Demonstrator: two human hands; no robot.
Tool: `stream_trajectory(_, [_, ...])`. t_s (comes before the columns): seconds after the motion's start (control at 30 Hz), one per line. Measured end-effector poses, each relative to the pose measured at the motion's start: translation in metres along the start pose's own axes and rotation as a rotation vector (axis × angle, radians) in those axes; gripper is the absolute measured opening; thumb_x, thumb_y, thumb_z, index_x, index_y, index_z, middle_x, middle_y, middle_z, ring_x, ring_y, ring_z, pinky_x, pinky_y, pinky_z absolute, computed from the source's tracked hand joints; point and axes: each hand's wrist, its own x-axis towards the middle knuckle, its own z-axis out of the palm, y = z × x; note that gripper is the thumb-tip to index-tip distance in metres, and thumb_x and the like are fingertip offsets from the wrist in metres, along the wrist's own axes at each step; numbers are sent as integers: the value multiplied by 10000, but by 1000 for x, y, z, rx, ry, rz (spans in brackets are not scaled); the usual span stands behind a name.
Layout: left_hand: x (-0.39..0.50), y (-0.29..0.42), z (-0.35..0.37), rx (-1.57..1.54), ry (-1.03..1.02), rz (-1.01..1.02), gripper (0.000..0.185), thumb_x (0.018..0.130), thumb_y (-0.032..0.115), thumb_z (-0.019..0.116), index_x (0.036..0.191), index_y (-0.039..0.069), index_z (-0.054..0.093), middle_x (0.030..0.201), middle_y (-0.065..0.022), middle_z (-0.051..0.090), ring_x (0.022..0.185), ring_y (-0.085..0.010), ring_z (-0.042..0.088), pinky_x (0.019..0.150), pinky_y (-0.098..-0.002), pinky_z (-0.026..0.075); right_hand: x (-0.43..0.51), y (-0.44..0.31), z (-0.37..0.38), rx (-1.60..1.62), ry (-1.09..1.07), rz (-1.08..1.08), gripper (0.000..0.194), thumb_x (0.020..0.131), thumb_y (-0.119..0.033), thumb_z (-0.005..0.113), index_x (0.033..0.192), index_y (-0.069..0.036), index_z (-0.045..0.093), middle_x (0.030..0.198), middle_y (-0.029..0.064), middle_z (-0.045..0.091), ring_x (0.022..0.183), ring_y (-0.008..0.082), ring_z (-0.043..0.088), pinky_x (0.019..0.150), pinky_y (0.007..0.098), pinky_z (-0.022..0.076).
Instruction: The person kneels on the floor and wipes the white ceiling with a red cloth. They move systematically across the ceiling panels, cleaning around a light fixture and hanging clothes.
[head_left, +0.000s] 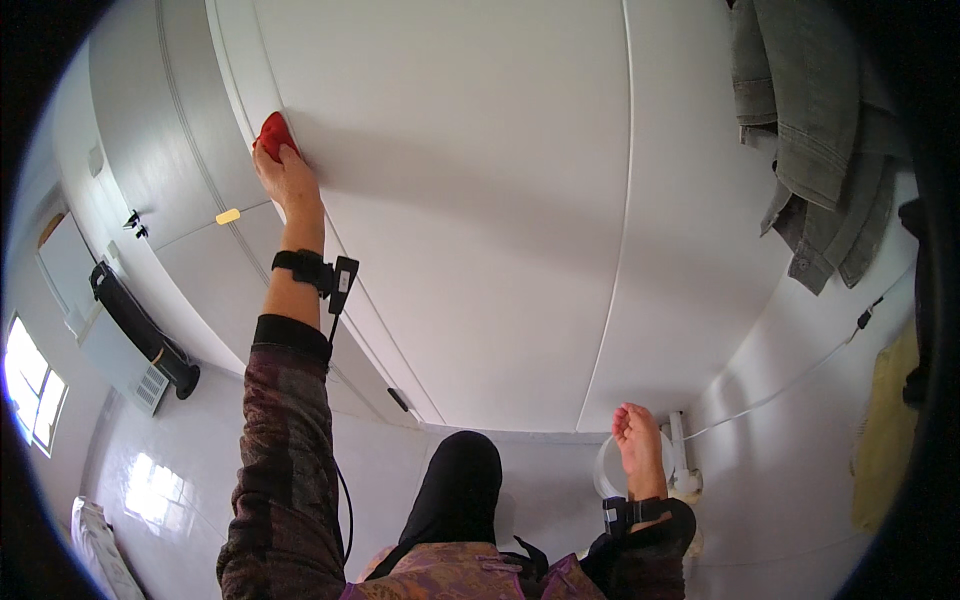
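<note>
My left hand (287, 176) is raised and holds a bunched red cloth (276, 135) against the edge trim of a tall white panel (465, 187). The fingers wrap around the cloth, and part of it sticks out above them. Lower down on the right, my right hand (637, 442) hangs with its fingers curled in and nothing visible in it. Behind that hand, a white bucket (606, 469) stands on the floor, partly covered by the hand and wrist. Each wrist bears a black strap with a small device.
Grey garments (817, 135) hang at the upper right. A white cable (780, 397) runs along the right wall near white pipework (681, 450) and a yellow cloth (889, 427). On the left are a grey door (142, 90), a black tower-shaped appliance (142, 330) and a bright window (34, 382).
</note>
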Motion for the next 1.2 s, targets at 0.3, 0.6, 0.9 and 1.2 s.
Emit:
stream_trajectory(0.3, [30,77,59,125,-8,332,455,870,98,574,1300,-31,501,1348,-207,517,1248,-386,488,1063,-442,410,-4,-4,10,10,-7,-12,138,969,-178,555,1055,-84,608,934,31,630,858,139,602,767,278,501])
stream_trajectory(0.6, [-119,166,106,42,-271,956,509,759,13,622,1263,15,547,1347,-175,520,1270,-338,482,1072,-498,351,-5,-4,13,10,-7,4,133,972,-164,553,1058,-76,605,936,38,633,858,143,604,767,283,504])
stream_trajectory(0.9, [-227,185,84,-47,-869,1375,501,880,104,610,1369,57,509,1479,-145,416,1370,-284,392,1152,-475,291,-2,-4,7,-4,49,6,144,943,-175,605,1049,-79,612,937,34,630,844,137,596,780,282,495])
stream_trajectory(1.2, [-86,189,87,72,-305,1072,393,805,69,632,1198,81,625,1346,-137,535,1229,-285,531,1050,-466,403,9,6,0,-18,79,23,142,931,-161,620,1047,-82,599,937,39,622,839,140,594,763,271,495])
